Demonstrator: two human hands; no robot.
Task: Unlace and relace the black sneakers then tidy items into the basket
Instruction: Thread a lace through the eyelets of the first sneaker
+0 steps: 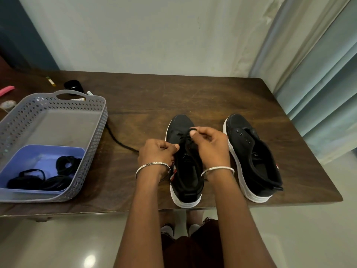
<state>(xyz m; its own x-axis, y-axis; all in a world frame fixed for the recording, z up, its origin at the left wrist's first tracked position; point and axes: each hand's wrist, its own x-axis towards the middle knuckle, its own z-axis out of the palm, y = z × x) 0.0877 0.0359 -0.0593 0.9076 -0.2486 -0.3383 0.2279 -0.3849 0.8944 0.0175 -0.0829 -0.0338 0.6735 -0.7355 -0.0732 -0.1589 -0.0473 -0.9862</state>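
Pinching lace (187, 134) over sneaker (180, 122), left hand (157, 151), right hand (210, 146)

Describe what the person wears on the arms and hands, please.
No sleeves or gloves show; both forearms are bare. Behind the left hand, the wrist carries a thin, silver beaded bangle with a few dark beads. Behind the right hand sits a thin, silver plain bangle.

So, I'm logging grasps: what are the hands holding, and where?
The lace of the left sneaker: the right hand pinches a loop over the eyelets, the left hand pinches a strand beside the tongue.
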